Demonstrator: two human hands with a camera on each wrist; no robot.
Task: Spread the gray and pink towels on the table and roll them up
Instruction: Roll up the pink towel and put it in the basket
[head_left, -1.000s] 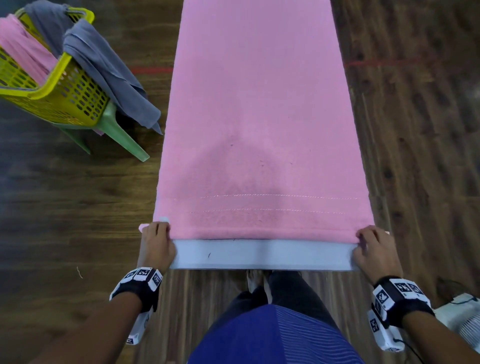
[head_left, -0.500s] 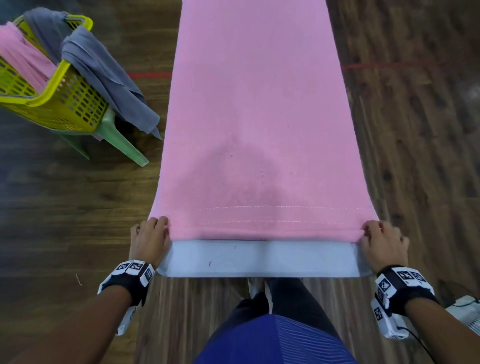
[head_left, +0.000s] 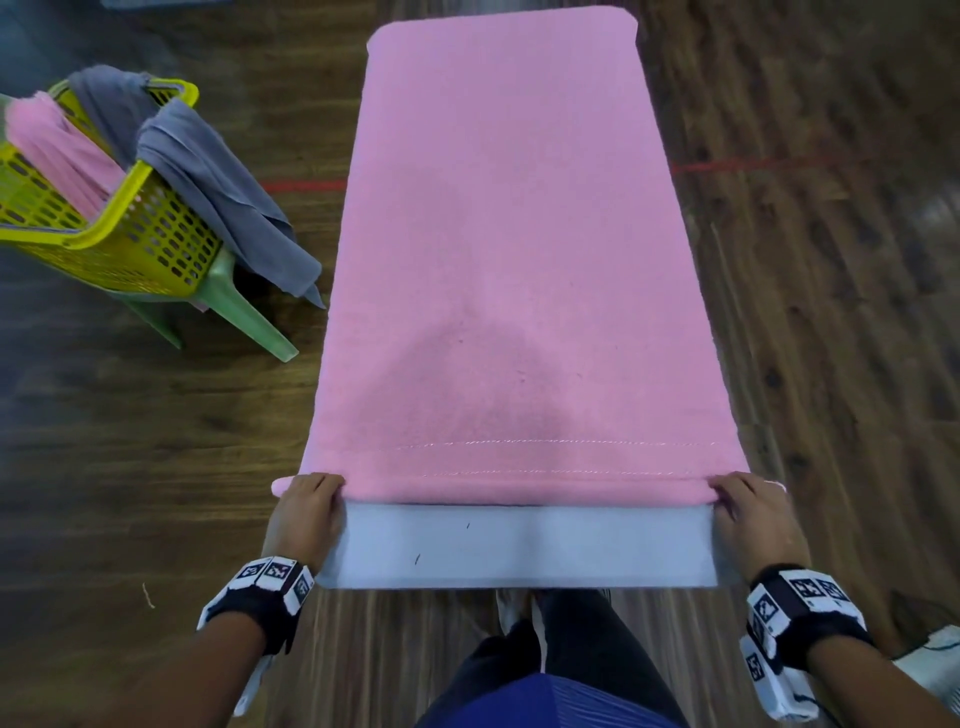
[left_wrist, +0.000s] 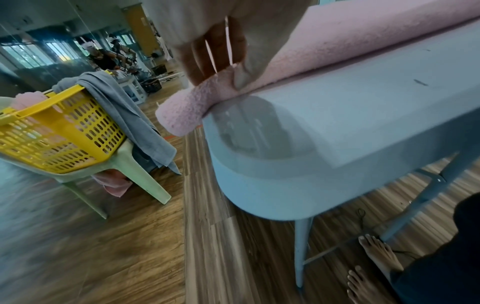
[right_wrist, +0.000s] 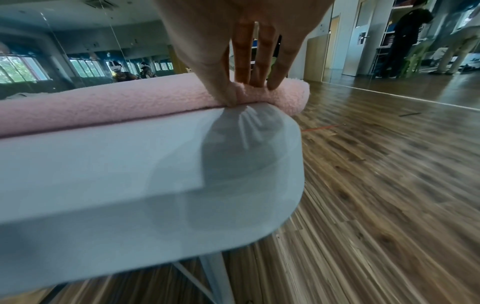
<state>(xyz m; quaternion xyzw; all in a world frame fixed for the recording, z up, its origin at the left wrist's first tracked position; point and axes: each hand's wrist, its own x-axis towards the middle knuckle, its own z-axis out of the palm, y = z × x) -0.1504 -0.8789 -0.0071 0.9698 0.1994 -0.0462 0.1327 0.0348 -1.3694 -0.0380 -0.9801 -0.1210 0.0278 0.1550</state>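
A pink towel lies spread lengthwise over the white table, and its near edge is turned into a thin roll. My left hand grips the roll's left end, which overhangs the table corner, fingers on top and thumb at the front. My right hand pinches the right end the same way. A gray towel hangs over the rim of a yellow basket at the left.
The basket sits on a green plastic chair on the wooden floor, left of the table, with another pink towel inside. My legs and bare feet stand at the table's near end. A white object lies on the floor at lower right.
Both hands have pushed the towel's near edge away from me, turning it into a thin roll. The bare strip of table in front of me has grown wider.
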